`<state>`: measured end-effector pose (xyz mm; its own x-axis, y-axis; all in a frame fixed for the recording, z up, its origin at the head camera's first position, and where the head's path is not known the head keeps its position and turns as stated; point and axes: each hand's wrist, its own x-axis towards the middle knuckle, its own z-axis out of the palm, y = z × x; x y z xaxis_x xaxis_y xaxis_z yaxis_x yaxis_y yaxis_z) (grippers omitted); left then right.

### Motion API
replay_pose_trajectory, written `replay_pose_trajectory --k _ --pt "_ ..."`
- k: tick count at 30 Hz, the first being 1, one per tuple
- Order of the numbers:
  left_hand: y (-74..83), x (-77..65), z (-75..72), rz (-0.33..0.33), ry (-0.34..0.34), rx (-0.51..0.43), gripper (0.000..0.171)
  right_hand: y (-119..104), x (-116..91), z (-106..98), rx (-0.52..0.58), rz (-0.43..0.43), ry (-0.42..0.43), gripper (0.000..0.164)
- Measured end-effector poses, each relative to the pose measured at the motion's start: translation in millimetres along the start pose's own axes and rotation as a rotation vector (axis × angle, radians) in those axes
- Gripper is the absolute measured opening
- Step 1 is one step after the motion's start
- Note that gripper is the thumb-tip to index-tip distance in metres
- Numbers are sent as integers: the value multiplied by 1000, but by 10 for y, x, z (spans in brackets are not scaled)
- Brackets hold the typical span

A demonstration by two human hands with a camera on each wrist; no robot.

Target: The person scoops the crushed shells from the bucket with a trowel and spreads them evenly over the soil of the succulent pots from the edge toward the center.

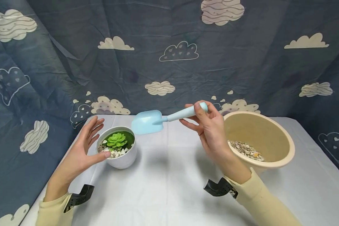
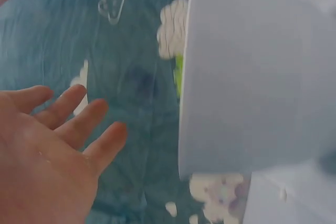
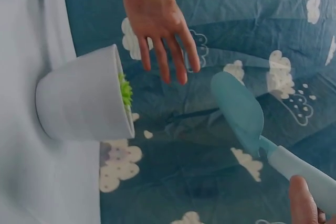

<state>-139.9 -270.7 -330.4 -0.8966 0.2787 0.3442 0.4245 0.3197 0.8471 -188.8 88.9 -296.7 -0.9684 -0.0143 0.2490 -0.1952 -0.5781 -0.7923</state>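
The right hand pinches a light-blue plastic trowel; at left, the left hand, spread and empty, hovers beside a round white pot.

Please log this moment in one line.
right hand: holds blue trowel aloft | left hand: empty, near white pot | beige bucket: gravel inside

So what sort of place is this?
Probably a makeshift indoor recording spot: a cloud-patterned cloth backdrop rises behind the white tabletop, and two black wrist devices, perhaps cameras, are being worn.
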Motion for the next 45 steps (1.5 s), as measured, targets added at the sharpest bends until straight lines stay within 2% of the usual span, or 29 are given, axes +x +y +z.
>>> replay_pose_trajectory --k 5,10,14,17,21,25,34,37,41,45 --pt "115 36 230 7 -34 -4 105 -156 -67 -126 -8 -47 10 13" --pt "182 45 438 14 -55 -27 103 -314 -109 -293 33 -88 -16 13" --pt "204 77 592 -7 -75 -50 97 -428 -117 -432 67 -118 -26 10" --pt "211 121 707 -27 -100 -61 94 -520 -118 -532 50 -129 -7 10" --pt "221 215 859 -19 -140 -69 92 -640 -134 -660 31 -123 11 12" --pt "234 334 1014 4 -180 -80 90 -739 -169 -782 75 -115 -5 13" --pt "207 572 1367 6 -283 -100 86 -898 -269 -1073 147 -118 -1 12" --pt "195 641 1490 18 -281 -114 82 -981 -286 -1194 154 -112 21 13" --pt "181 729 1658 41 -236 -151 73 -1109 -308 -1357 163 -91 66 17" --pt "187 823 1833 37 -218 -161 67 -1237 -316 -1521 164 -70 99 23"
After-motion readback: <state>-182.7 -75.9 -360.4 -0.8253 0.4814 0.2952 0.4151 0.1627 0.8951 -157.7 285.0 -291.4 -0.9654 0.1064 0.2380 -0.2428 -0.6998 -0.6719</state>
